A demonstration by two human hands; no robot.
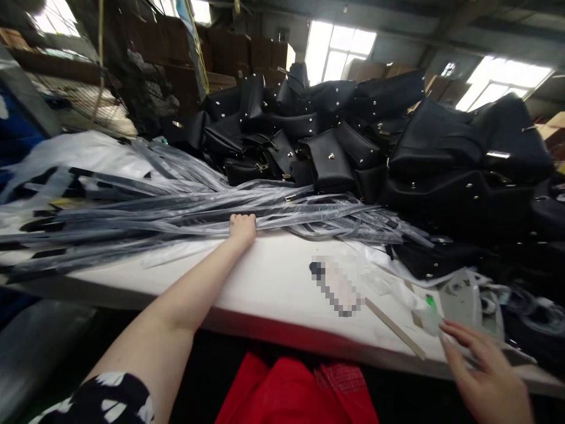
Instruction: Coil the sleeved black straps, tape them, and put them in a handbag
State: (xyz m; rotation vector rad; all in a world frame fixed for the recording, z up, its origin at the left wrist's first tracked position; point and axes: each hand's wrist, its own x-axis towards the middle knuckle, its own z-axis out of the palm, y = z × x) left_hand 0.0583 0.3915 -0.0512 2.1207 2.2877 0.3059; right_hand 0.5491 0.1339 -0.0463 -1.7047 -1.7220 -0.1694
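Observation:
My left hand [243, 227] is closed in a fist at the front edge of a long bundle of dark straps [185, 215] in clear plastic sleeves, gripping some of them. The bundle lies across the white table [269, 277]. At the lower right, slightly blurred, my right hand [488, 368] has its fingers stretched out and apart. Its fingertips are beside crumpled clear plastic [410, 303] with a small green spot. I see nothing plainly held in it. A thin flat strip [395, 328] lies to the left of this hand.
Behind the straps rises a large pile of black bags [333, 156] with metal fittings. A pixelated object [338, 285] rests on the table's middle. Coiled clear material [541, 312] sits at the right. Cardboard boxes [227, 50] are stacked farther back.

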